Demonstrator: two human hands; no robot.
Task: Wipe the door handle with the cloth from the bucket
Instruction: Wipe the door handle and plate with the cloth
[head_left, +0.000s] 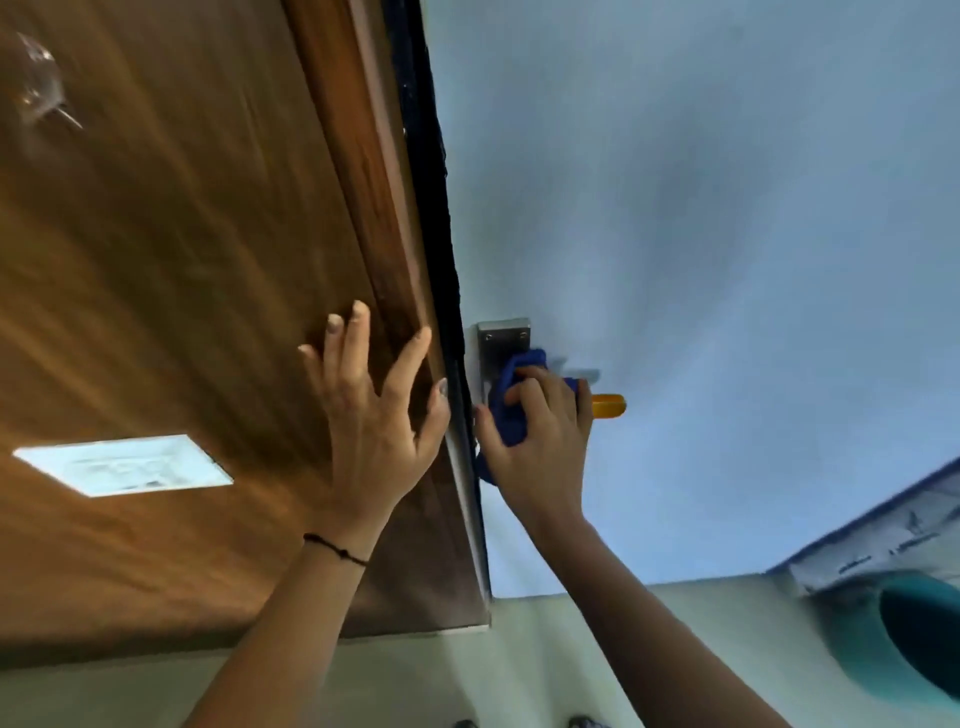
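1. Where the view is nearest, at about six o'clock, two bare forearms rise from the bottom edge over a pale floor (519, 670), and two dark shapes at the very bottom edge are too blurred to name.
2. At about four o'clock, low on the right edge, a teal bucket (919, 639) shows its rounded rim and is partly cut off by the frame.
3. Toward seven o'clock, a thin black cord bracelet (335, 551) circles the left wrist.
4. Just left of centre, the left hand (374, 410) lies flat on the brown wooden door (182, 312), fingers spread apart, with the thumb reaching toward the door's edge.
5. At about eight o'clock on the same wood, a white rectangular sign (122, 465) is fixed; its print is too blurred to read.
6. Slightly right of centre, the right hand (540, 441) is curled closed around a bunched blue cloth (511, 410), pressing it against the door handle (608, 405).
7. An orange tip of the handle pokes out past the fingers toward three o'clock, while a silver backplate (501, 338) shows just above the cloth.
8. Farther off, from twelve to three o'clock, a pale blue surface (701, 208) fills the view behind the handle.
9. At ten o'clock, far up the wooden door, a metal fitting (44, 83) is blurred.
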